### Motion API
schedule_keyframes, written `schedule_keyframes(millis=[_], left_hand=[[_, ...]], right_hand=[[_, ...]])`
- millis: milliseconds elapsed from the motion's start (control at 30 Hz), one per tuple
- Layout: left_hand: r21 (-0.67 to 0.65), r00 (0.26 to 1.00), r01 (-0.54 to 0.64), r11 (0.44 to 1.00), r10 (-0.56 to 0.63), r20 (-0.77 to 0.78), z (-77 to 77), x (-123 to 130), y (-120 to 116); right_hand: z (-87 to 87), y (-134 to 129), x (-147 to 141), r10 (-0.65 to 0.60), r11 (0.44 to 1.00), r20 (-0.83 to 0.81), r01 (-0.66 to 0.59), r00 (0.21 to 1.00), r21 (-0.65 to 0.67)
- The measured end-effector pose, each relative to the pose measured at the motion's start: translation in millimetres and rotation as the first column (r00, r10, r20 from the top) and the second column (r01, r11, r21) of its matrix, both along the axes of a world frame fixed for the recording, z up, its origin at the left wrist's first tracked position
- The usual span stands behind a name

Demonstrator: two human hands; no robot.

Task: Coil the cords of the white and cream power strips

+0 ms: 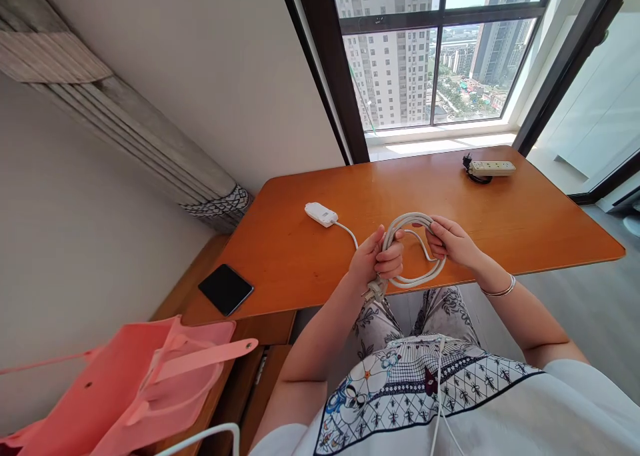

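A white cable (413, 282) is wound into a loose coil above the near edge of the orange-brown table. My left hand (383, 256) is wrapped round the left side of the coil, with the plug (374, 291) hanging just below it. The upper right of the coil is pinched in my right hand (451, 241). From the coil the cable runs left to a white power strip or adapter block (321, 214), which lies on the table.
On the table (540, 223), a second power strip (493, 169) with a black plug lies at the back right, a black phone or tablet (226, 289) at the left. A pink bag (125, 369) stands at the lower left, near a curtain (165, 149).
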State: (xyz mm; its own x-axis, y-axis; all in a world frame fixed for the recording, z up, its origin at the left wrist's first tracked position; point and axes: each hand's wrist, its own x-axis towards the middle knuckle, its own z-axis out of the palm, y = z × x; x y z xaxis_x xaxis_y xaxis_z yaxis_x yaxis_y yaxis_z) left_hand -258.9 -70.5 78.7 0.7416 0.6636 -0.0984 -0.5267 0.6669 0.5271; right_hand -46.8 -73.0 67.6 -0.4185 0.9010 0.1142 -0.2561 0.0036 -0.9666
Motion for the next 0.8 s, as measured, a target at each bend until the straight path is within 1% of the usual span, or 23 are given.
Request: schedule_keyframes(millis=[100,200,333,467,533,600,700,800], left_hand=[[0.018,0.999,0.025,1.0,-0.024,-0.046,-1.7,0.5,0.5],[0.039,0.998,0.041,0.998,-0.039,-0.045,-2.8,0.9,-0.4],[0.057,1.0,-0.015,0.998,0.014,0.012,0.1,0.9,-3.1],[0.009,0.998,-0.061,0.998,0.061,0.006,3.1,1.3,-6.8],[0.004,0.993,-0.116,0.993,0.116,0.011,6.3,1.4,-7.8],[0.013,0.977,-0.212,0.977,0.212,0.022,12.1,1.4,-7.6],[0.031,0.937,-0.349,0.937,0.348,0.042,24.1,1.4,-6.2],[0.05,0.92,-0.39,0.919,0.388,0.048,33.3,1.7,-5.7]], right_hand=[[2.8,0.8,-1.1,-0.035,0.999,0.052,0.033,0.998,0.039],[1.0,2.9,-3.5,-0.032,0.999,0.012,0.032,0.999,0.006],[-5.2,6.8,-4.6,-0.065,0.997,-0.075,0.061,0.995,-0.056],[-13.7,7.9,-3.7,-0.053,0.99,-0.101,0.039,0.993,-0.137],[-20.9,6.0,-7.4,-0.09,0.983,-0.111,0.07,0.99,-0.172],[-30.4,2.0,-15.3,-0.127,0.978,-0.088,0.11,0.988,-0.175],[-44.1,-5.5,-29.4,-0.123,0.988,-0.005,0.122,0.992,-0.097],[-48.7,-9.0,-35.9,-0.096,0.995,0.009,0.096,0.995,-0.006]])
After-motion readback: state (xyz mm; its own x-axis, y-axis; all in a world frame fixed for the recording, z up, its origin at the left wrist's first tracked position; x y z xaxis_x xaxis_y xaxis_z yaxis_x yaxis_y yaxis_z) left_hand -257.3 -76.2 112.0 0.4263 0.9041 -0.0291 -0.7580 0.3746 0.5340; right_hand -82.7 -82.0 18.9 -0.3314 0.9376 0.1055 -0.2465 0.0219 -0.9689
